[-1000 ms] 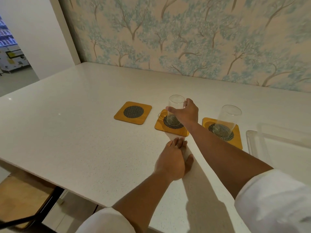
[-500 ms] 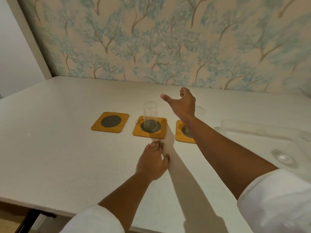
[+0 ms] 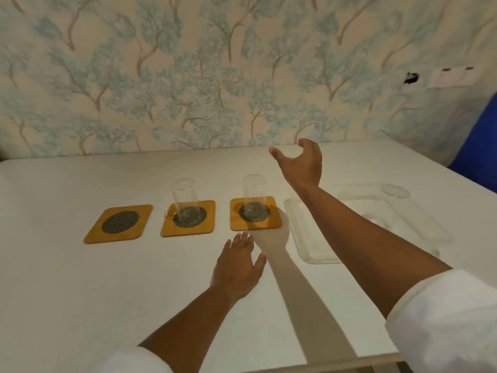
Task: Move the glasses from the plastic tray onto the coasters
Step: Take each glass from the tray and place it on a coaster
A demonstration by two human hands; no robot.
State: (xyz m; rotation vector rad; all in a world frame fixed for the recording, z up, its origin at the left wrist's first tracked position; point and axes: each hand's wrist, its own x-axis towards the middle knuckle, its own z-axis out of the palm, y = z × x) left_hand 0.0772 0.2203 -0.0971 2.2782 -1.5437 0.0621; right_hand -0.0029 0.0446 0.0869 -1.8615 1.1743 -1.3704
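Note:
Three yellow coasters with dark mesh centres lie in a row on the white table. The left coaster [image 3: 118, 223] is bare. A clear glass [image 3: 184, 196] stands on the middle coaster [image 3: 188, 218], and another glass [image 3: 254, 191] stands on the right coaster [image 3: 255, 213]. The clear plastic tray [image 3: 301, 238] sits to their right, and a faint third glass [image 3: 394, 191] shows at its far corner. My right hand [image 3: 301, 162] hovers open above the table between the right coaster and the tray, holding nothing. My left hand [image 3: 239, 265] rests flat on the table in front of the right coaster.
A wall with tree-patterned wallpaper runs along the back of the table. A blue object [image 3: 478, 146] stands at the far right beyond the table's corner. The table's front edge runs near the bottom right of the view.
My right hand has let go of the glass on the middle coaster and swung right, past the right coaster, open. The view has turned right. My left hand stays on the table.

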